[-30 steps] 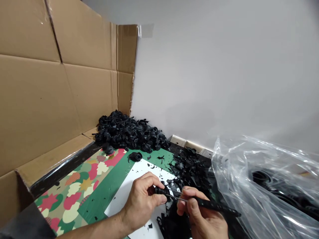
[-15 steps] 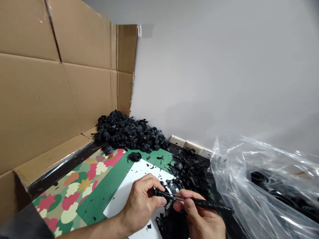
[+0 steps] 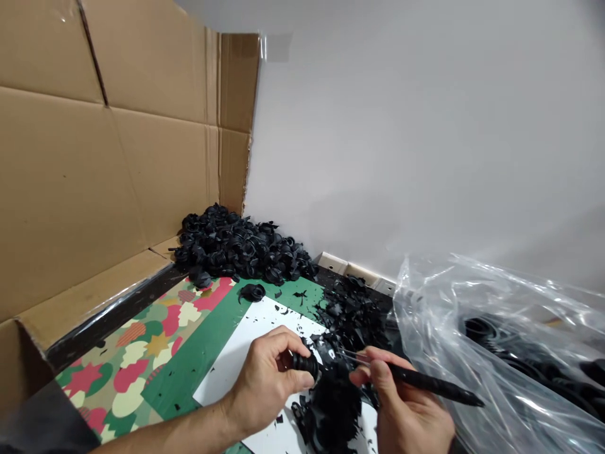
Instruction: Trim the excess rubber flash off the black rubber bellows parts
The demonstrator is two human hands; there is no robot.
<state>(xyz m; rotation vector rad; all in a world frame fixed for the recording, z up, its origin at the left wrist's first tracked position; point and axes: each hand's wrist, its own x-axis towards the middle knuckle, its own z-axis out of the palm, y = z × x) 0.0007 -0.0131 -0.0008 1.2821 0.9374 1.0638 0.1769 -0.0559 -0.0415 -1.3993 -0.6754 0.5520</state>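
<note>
My left hand (image 3: 267, 378) pinches a small black ribbed rubber part (image 3: 305, 364) between thumb and fingers, just above a white sheet (image 3: 246, 353). To its right, my right hand (image 3: 401, 407) grips a thin black-handled knife (image 3: 425, 381) like a pen, its slim blade pointing left toward the part with a small gap between them. Below and between the hands lies a heap of black trimmings (image 3: 331, 407).
A big pile of black rubber parts (image 3: 236, 249) sits in the far corner against a cardboard wall (image 3: 94, 176). Black scraps (image 3: 354, 312) lie behind the hands. A clear plastic bag (image 3: 496, 353) with more black parts fills the right. A patterned green mat (image 3: 155, 340) covers the table.
The knife blade has pulled back to the right, away from the part in my left hand. The view has shifted slightly; my left hand keeps its hold.
</note>
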